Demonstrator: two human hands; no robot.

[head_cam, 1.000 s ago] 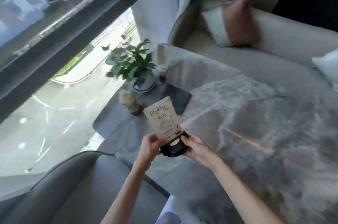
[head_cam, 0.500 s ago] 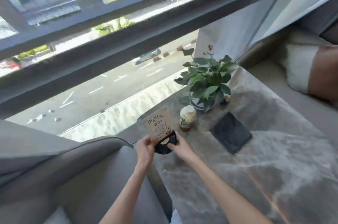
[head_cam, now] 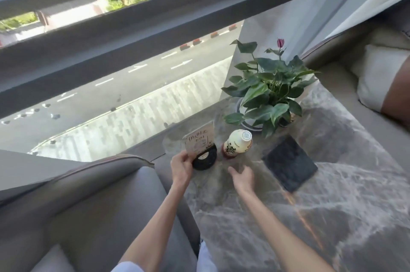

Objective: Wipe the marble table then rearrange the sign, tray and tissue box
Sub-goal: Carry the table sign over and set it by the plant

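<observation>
The sign (head_cam: pixel 199 141), a beige printed card in a round black base (head_cam: pixel 205 157), stands on the grey marble table (head_cam: pixel 288 216) at its far left corner by the window. My left hand (head_cam: pixel 182 166) pinches the card's lower left edge. My right hand (head_cam: pixel 241 177) hovers open just above the table, to the right of the base and apart from it. A dark square tray (head_cam: pixel 289 164) lies flat to the right. No tissue box is in view.
A small cream bottle (head_cam: pixel 237 144) stands right next to the sign. A potted plant (head_cam: pixel 267 92) sits behind it at the window. A grey armchair (head_cam: pixel 88 205) is on the left, a sofa with cushions (head_cam: pixel 377 76) on the right.
The sign went from mid-table to the far left corner beside the bottle. My right hand has let go of its base and drawn back; the left still holds the card.
</observation>
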